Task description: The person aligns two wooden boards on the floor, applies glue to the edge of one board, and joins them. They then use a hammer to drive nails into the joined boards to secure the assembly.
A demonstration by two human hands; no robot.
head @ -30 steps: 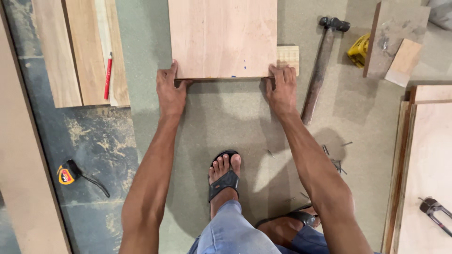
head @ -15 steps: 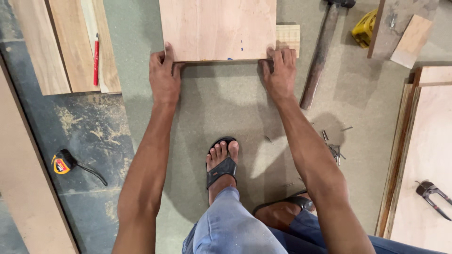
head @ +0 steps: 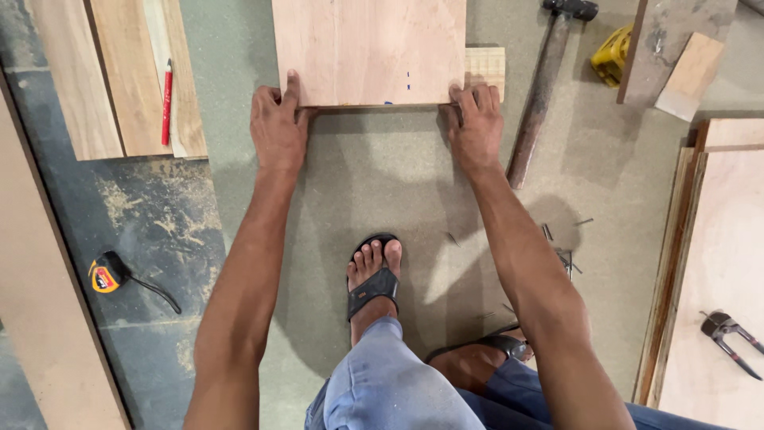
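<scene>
At the far left a yellow and black tape measure (head: 103, 275) lies on the dark floor (head: 151, 215). Above it a red pencil (head: 166, 102) rests on pale wooden planks (head: 119, 72). The left hand (head: 276, 123) grips the lower left corner of the flat rectangular light plywood panel (head: 368, 49), thumb on top. The panel lies on the grey board (head: 382, 183), at top centre. The right hand (head: 475, 126) clasps its lower right corner, beside a small wooden block (head: 487, 62). Further right lie a long-handled hammer (head: 547, 80), a yellow tool (head: 611, 56), loose nails (head: 561, 247) and pincers (head: 728, 338).
</scene>
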